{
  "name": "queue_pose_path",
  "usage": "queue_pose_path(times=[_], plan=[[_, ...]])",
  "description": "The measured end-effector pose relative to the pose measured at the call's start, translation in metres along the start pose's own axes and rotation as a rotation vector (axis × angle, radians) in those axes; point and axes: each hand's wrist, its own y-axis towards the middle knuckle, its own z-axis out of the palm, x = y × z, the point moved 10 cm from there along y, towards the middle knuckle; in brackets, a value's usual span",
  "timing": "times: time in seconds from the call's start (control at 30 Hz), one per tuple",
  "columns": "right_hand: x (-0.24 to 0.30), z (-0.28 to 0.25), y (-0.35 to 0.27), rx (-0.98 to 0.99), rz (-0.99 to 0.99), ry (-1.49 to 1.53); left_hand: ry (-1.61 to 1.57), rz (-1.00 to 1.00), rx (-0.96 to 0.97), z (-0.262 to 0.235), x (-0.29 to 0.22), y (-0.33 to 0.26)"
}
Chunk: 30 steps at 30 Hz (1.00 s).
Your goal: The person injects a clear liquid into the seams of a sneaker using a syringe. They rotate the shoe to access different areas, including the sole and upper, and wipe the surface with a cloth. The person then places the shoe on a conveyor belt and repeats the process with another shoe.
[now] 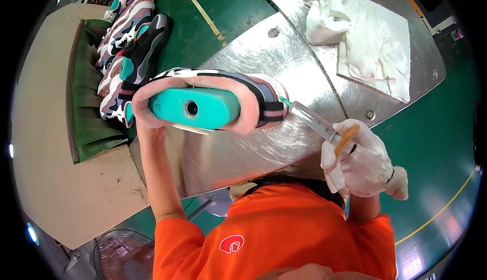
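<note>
Pink-collared shoe [249, 108] is held up over the left hand [155, 135], whose fingers are hidden beneath, so their grip cannot be told. Ahead of the gloved right hand [362, 160], its fingers clamped on a clear tube [315, 121], a green tip is pointed at the shoe. Weight and stiffness are probably added by the teal block [215, 108]; the padded collar looks soft, so support is best given underneath.

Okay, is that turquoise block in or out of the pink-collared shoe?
In: the turquoise block sits inside the shoe, its top and round hole showing within the pink collar.
</note>
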Motion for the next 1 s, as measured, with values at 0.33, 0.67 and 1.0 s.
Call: queue_pose_path(times=[0.33, 0.67, 1.0], plan=[[-0.009, -0.008, -0.002, -0.221, 0.088, -0.133, -0.300, -0.910, -0.572, -0.040, 0.060, -0.134], [-0.022, -0.006, -0.003, -0.220, 0.129, -0.128, -0.488, -1.080, -0.459, 0.008, -0.004, -0.180], [-0.030, -0.002, 0.000, -0.160, 0.118, -0.100, -0.546, -1.169, -0.408, 0.034, -0.028, -0.202]])
